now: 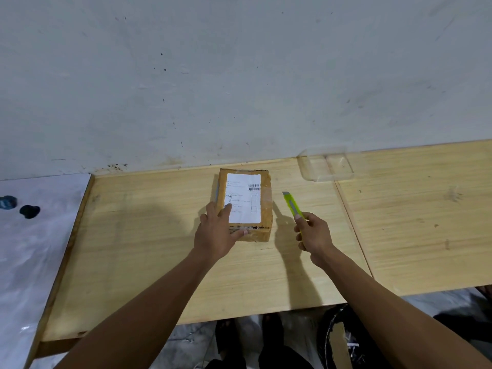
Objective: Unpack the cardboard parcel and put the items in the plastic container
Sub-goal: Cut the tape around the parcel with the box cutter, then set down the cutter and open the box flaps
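A taped cardboard parcel (263,198) with a white shipping label lies on the wooden table (149,235), near the wall. My left hand (218,230) presses on its near left corner, fingers spread over the top and side. My right hand (314,233), just right of the parcel, grips a yellow-green utility knife (292,206) whose tip points away toward the wall, apart from the box. A clear plastic container (326,166) stands at the back, to the right of the parcel, and looks empty.
The grey wall runs along the table's far edge. A white surface (34,249) on the left carries two dark round objects (29,211). Below the table's near edge are dark bags and a cardboard piece (338,339). A seam splits the table top on the right.
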`<move>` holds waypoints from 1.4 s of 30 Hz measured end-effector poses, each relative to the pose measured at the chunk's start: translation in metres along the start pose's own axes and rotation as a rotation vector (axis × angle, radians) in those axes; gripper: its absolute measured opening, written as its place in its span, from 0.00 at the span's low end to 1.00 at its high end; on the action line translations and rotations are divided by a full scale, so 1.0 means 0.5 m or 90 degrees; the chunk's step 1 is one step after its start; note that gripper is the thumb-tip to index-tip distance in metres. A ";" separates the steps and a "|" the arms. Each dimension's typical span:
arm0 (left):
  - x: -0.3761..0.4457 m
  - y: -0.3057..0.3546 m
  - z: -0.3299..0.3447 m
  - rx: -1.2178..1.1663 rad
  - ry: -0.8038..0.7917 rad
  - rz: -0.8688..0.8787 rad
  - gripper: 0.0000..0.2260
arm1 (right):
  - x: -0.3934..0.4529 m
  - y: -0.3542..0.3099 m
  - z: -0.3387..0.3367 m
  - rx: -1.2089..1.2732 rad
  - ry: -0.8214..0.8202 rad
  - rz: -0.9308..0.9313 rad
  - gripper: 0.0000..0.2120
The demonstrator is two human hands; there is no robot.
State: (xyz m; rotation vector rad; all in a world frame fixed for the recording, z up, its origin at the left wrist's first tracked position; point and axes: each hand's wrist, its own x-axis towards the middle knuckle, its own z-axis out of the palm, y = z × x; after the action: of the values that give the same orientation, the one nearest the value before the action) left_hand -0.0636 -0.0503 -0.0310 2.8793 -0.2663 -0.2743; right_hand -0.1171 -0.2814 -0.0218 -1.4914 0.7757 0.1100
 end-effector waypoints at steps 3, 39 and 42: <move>-0.002 0.002 0.001 0.002 0.001 -0.005 0.40 | 0.005 0.001 -0.001 -0.011 0.017 -0.008 0.08; -0.010 0.025 0.009 -0.013 0.011 -0.036 0.38 | 0.285 -0.108 0.065 -0.112 0.170 0.019 0.17; -0.008 0.027 0.008 -0.003 0.012 -0.038 0.38 | 0.302 -0.109 0.072 -0.175 0.170 -0.006 0.17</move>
State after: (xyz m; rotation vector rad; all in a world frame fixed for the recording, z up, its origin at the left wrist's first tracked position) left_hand -0.0703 -0.0635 -0.0307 2.8871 -0.1762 -0.2580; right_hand 0.0402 -0.3139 -0.0584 -1.7940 0.9985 0.0092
